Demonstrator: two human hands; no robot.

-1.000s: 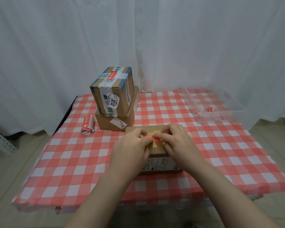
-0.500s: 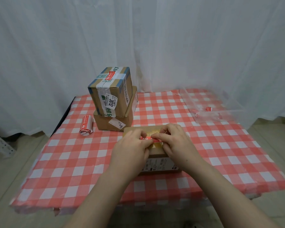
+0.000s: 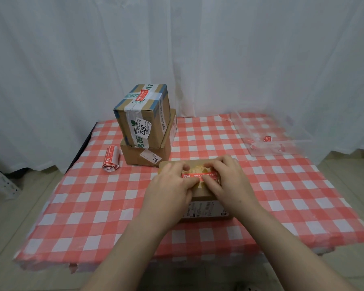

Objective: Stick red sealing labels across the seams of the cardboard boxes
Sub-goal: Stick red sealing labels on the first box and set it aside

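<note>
A low cardboard box (image 3: 200, 198) lies on the checked table in front of me. A red sealing label (image 3: 198, 176) lies across its taped top seam. My left hand (image 3: 170, 187) presses the label's left end with its fingertips. My right hand (image 3: 227, 181) presses the label's right part, fingers spread flat over the box top. Behind to the left, a taped box (image 3: 143, 116) with a red label (image 3: 141, 95) on top stands on a flatter box (image 3: 147, 156).
A roll of red labels (image 3: 110, 158) lies left of the stacked boxes. A clear plastic bag (image 3: 269, 139) with scraps of red label lies at the back right. White curtains hang behind the red-checked table (image 3: 93, 206).
Both hands went from pinching the label above the box to pressing it flat onto the top. The view has shifted slightly.
</note>
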